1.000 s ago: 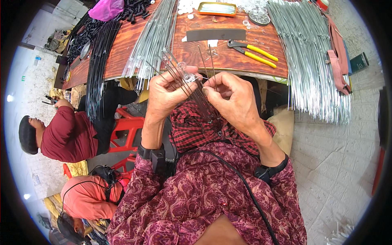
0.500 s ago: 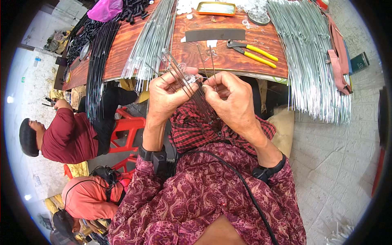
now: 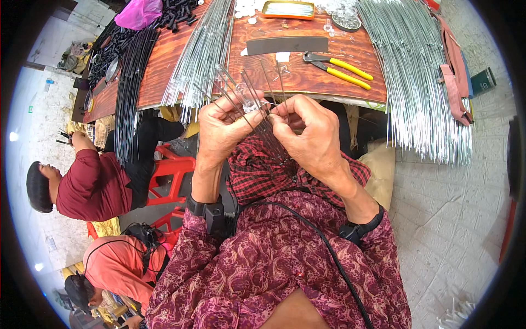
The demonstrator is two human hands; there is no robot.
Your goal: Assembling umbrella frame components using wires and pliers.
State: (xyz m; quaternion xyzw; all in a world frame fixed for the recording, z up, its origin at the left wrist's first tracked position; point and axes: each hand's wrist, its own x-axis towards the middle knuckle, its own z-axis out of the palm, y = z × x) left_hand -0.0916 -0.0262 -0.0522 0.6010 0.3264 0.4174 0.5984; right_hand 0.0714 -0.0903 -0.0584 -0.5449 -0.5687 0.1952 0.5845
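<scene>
Wire rods (image 3: pixel 257 109) between both hands

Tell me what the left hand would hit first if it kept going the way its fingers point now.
Likely the right hand: the left hand points its fingers across toward it, with the small clear plastic hub and thin metal wires pinched between them. Depth is hard to judge in this view.

We saw a bundle of thin grey metal wires (image 3: pixel 263 118) gathered at a small clear plastic hub (image 3: pixel 247 101). Above the hub the wires splayed out like a fan toward the table edge; below it they ran together, slanting down toward the lap. The hub sat tilted, its clear body partly hidden among the wires.
</scene>
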